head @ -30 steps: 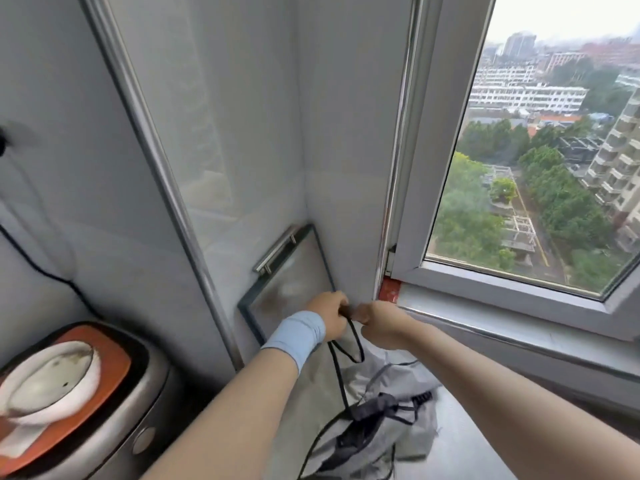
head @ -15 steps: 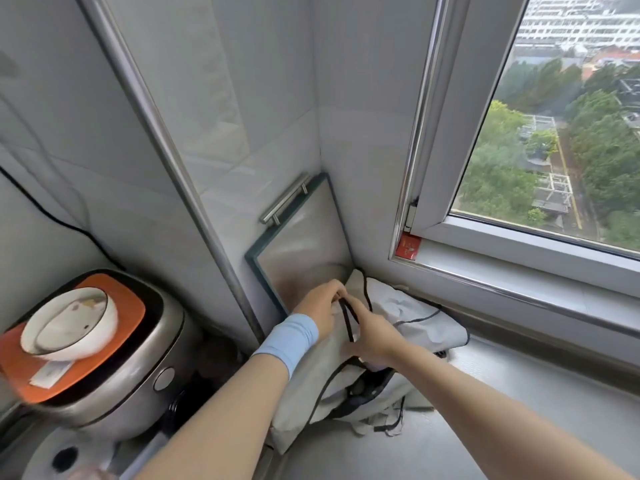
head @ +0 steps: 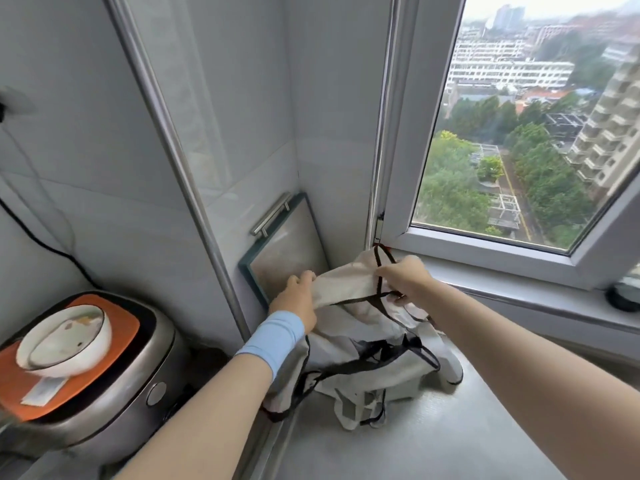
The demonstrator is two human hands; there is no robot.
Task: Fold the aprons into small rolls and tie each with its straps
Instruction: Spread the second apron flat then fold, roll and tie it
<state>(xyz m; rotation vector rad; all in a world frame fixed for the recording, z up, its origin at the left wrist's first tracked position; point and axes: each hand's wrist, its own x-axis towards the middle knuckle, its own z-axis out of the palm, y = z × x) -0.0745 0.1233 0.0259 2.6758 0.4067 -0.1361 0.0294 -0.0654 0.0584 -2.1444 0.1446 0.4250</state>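
You're holding the apron (head: 346, 284) up over the counter (head: 433, 445), in the corner by the window (head: 502, 140). Your L hand (head: 294, 301), w/ a light blue wristband (head: 273, 337), is gripping the cloth's left edge, fingers curled round it. Your R hand (head: 405, 277) is pinching the top of the cloth together w/ a black strap (head: 356, 299). That strap is looping up above your knuckles and crossing down btwn both hands. The upper part of the cream cloth is stretching btwn your hands. The rest is hanging down and bunching in a heap on the counter, more black straps trailing over it; can't tell if the heap is one apron or several. A steel board (head: 291, 251) w/ a bar handle is leaning in the corner just behind your L hand. Far left, a rice cooker (head: 114, 382) is carrying an orange mat (head: 117, 327) w/ a white bowl (head: 65, 344) on it.
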